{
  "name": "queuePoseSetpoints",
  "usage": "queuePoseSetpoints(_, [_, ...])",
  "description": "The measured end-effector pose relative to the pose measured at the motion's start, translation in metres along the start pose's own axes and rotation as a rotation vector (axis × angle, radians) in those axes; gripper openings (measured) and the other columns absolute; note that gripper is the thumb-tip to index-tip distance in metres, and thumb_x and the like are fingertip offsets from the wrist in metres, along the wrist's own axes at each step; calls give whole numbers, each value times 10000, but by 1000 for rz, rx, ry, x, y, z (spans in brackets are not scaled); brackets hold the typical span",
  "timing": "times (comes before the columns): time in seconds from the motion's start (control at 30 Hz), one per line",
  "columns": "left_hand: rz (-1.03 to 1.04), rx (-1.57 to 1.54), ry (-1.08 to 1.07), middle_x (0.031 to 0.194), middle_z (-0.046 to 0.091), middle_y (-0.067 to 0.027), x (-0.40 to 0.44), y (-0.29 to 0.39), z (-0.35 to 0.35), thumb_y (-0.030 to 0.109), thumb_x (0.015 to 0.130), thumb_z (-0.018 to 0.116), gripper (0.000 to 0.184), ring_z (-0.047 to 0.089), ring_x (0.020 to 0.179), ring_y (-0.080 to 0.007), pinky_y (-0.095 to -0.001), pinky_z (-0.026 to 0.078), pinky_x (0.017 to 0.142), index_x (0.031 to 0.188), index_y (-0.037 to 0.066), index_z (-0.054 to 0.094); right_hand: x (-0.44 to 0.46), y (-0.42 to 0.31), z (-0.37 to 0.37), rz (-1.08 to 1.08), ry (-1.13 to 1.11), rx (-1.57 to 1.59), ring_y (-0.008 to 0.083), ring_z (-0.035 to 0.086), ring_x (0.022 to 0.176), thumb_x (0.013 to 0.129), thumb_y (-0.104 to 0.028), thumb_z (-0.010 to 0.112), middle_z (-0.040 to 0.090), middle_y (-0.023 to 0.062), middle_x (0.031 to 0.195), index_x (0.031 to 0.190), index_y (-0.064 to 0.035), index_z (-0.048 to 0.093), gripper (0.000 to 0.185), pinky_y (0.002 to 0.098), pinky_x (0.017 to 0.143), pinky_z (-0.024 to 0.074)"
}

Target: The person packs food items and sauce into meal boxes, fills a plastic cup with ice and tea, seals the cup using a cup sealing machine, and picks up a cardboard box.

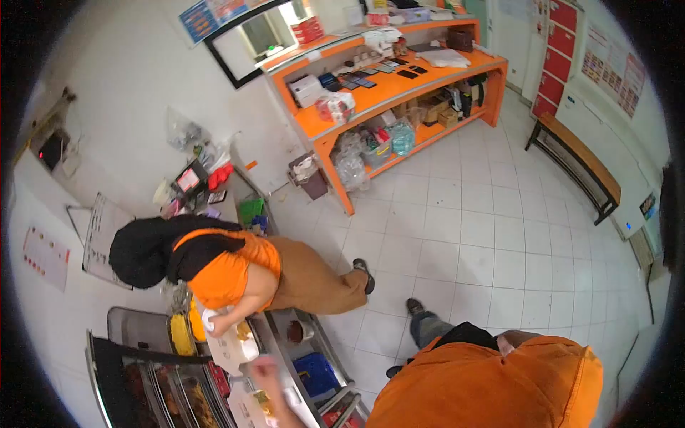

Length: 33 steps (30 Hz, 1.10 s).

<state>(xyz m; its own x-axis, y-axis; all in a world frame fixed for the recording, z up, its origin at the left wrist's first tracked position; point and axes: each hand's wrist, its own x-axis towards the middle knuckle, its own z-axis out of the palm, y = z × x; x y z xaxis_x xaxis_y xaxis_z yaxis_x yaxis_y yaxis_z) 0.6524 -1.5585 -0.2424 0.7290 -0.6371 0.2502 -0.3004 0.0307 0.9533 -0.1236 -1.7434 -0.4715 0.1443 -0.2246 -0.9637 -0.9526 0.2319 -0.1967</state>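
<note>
My left hand (265, 371) reaches in from the bottom edge over the counter, smeared by motion, so its fingers cannot be made out. Below it lies an open white box (246, 408) with yellowish food (265, 401) inside. Just above it is another open white box (225, 354), also with yellow food. Only a bit of skin beside my orange shirt (485, 389) seems to show my right hand (506, 345); its fingers are hidden. Across the counter, a co-worker in an orange top (235, 274) has a hand around a small white object (208, 320).
A glass-sided food case (160, 385) and yellow packs (182, 334) line the left. Beneath the counter are a blue bin (315, 374) and a round tub (296, 331). Behind stand an orange desk (399, 100) with phones, a wastebasket (309, 182) and a bench (578, 160).
</note>
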Motion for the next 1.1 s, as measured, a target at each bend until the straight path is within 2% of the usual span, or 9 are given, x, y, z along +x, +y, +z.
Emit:
queuePoseSetpoints(0.17, [-572, -114, -603, 1052, 707, -59, -89, 16, 231, 53, 933, 681, 238, 638, 869, -113, -245, 515, 770, 1162, 50, 614, -3, 55, -27, 51, -24, 197, 305, 717, 869, 890, -305, 681, 746, 142, 982, 1140, -41, 688, 364, 400, 763, 572])
queuePoseSetpoints(0.37, [-752, 39, -605, 1089, 708, -90, -103, -58, 412, 94, 907, 732, 321, 642, 919, -130, -278, 514, 833, 1190, 26, 596, 26, 104, -153, 18, 2, 314, 293, 723, 881, 912, -268, 665, 746, 134, 995, 1136, -23, 688, 333, 400, 726, 585])
queuePoseSetpoints(0.43, [-365, 318, -705, 1111, 705, -124, -124, -147, 427, 242, 900, 761, 403, 655, 988, -216, -348, 524, 877, 1193, 11, 610, 37, 116, -202, -12, 5, 341, 289, 725, 885, 919, -255, 659, 746, 132, 999, 1135, -17, 688, 323, 400, 714, 590])
queuePoseSetpoints(0.53, [-646, 760, -931, 1199, 680, -264, -115, -129, 445, 526, 838, 772, 662, 660, 1135, -327, -416, 522, 943, 1170, -34, 650, 60, 118, -274, -75, 13, 416, 282, 728, 891, 930, -236, 651, 746, 128, 1005, 1133, -7, 688, 308, 400, 696, 596])
queuePoseSetpoints(0.63, [-752, 830, -1115, 1176, 682, -235, -103, -121, 470, 461, 847, 756, 597, 657, 1107, -304, -406, 525, 912, 1184, -19, 643, 28, 80, -355, -200, 144, 411, 256, 729, 928, 963, -214, 603, 748, 109, 1002, 1146, -34, 694, 272, 380, 685, 591])
queuePoseSetpoints(0.67, [-769, 837, -1162, 1169, 683, -225, -98, -115, 484, 439, 850, 751, 576, 655, 1097, -296, -402, 526, 902, 1189, -14, 640, 42, 80, -381, -209, 75, 765, 234, 724, 941, 943, -204, 639, 746, 79, 1015, 1134, -67, 699, 243, 364, 697, 585])
queuePoseSetpoints(0.73, [-785, 825, -1228, 1154, 684, -205, -85, -113, 520, 396, 855, 741, 536, 653, 1079, -280, -395, 527, 882, 1198, -3, 635, 17, 46, -423, -350, 134, 818, 213, 720, 951, 949, -270, 634, 736, 86, 1097, 1199, -78, 643, 315, 379, 809, 574])
queuePoseSetpoints(1.03, [-846, 556, -1736, 1085, 690, -117, 51, -123, 705, 201, 882, 694, 399, 642, 995, -211, -364, 535, 789, 1240, 44, 613, 39, 5, -572, -584, 239, 1050, 230, 728, 845, 922, -206, 685, 751, 85, 979, 1137, -59, 676, 260, 376, 681, 573])
queuePoseSetpoints(1.1, [-920, 227, -1982, 1070, 692, -98, 99, -136, 760, 158, 888, 684, 384, 639, 976, -196, -357, 536, 768, 1249, 54, 608, 57, 23, -593, -373, 351, 678, 231, 729, 791, 902, -245, 724, 752, 91, 900, 1015, -61, 724, 216, 372, 666, 565])
